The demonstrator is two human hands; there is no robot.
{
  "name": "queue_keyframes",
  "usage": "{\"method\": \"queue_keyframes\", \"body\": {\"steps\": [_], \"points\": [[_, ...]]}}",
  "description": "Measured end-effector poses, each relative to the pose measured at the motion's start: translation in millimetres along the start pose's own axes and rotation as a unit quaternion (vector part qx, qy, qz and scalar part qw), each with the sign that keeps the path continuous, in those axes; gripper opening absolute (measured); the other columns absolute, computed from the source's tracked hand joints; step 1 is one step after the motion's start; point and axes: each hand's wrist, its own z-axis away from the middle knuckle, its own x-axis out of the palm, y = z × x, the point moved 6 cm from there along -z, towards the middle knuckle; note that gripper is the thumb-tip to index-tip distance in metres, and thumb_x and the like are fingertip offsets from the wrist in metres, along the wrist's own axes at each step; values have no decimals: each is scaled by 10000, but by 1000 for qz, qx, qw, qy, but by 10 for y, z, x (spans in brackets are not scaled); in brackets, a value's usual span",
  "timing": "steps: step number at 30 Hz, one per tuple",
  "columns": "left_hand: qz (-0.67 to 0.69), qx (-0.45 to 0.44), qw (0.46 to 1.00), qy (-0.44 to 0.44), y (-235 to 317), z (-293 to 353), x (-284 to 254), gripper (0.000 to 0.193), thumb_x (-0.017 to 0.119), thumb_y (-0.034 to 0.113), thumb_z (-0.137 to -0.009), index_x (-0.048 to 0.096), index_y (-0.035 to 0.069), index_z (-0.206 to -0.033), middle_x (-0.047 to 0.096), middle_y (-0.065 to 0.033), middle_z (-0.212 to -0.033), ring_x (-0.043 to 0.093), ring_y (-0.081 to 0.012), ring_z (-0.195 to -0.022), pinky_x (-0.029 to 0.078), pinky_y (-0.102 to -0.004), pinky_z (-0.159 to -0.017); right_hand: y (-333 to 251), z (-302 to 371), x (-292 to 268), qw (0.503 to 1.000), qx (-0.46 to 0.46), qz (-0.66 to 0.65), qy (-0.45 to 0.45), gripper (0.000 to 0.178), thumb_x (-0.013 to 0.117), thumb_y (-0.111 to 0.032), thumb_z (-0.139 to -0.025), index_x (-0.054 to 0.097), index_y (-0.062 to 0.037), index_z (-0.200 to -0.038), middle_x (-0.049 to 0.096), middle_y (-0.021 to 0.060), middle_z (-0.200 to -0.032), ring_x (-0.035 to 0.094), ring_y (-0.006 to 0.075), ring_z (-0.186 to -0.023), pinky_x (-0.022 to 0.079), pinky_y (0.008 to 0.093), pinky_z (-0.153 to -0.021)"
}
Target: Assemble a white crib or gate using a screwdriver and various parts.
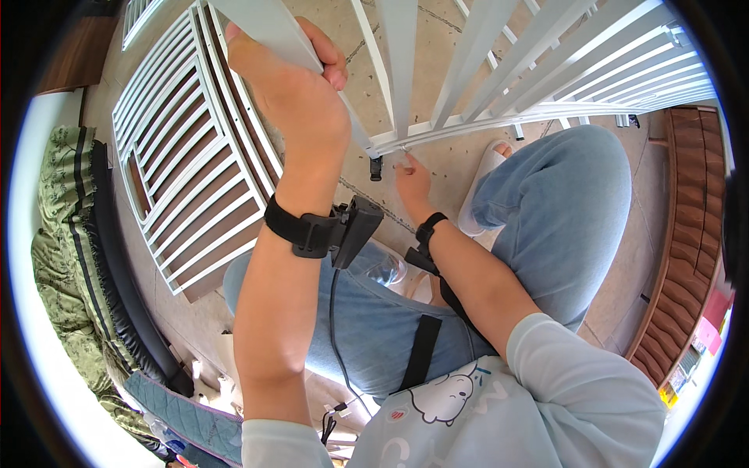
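Observation:
A white slatted frame (468,117), which looks like the side of a crib, stands upright in front of me. My left hand (300,90) is wrapped round its thick white corner post (273,31), high up. Down at the near corner, my right hand (413,186) is closed, with the fingertips up against the underside of the bottom rail (445,134). A small metal piece, perhaps a screw, shows at those fingertips, too small to make out. Below the post's foot is a black caster (376,168).
Another white slatted panel (195,156) lies on the tiled floor (624,187) to the left, over brown boards. A green patterned cover (66,234) runs along the left edge. Brown wavy-fronted furniture (683,249) stands at the right. My bent knee (562,203) is close to the frame.

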Motion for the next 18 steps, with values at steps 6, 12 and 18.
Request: {"method": "queue_keyframes", "body": {"steps": [6,12,18], "points": [[-32,-25,999,15,90,57,-85,684,157,563,-960,371,55,-556,328,-78,-449,284,-172,-438,277,-294,-472,-295,-131,64,914,207,-346,-41,144,608,-88,-922,645,18,-1012,647,71,-787,618,161,-656,516,281,-579],[-10,-21,1000,-14,38,9,-61,685,143,555,-968,374,59,-556,334,-80,-456,287,-173,-438,279,-297,-470,-372,-120,81,944,197,-253,-84,144,537,-104,-975,615,12,-1012,651,87,-897,632,169,-756,561,315,-678],[-28,-9,999,-16,29,11,-58,689,148,568,-961,376,61,-554,334,-81,-456,283,-174,-434,276,-298,-464,-517,-27,88,876,270,-397,-37,142,547,-110,-972,600,16,-933,624,80,-832,624,163,-724,575,317,-679]]}}
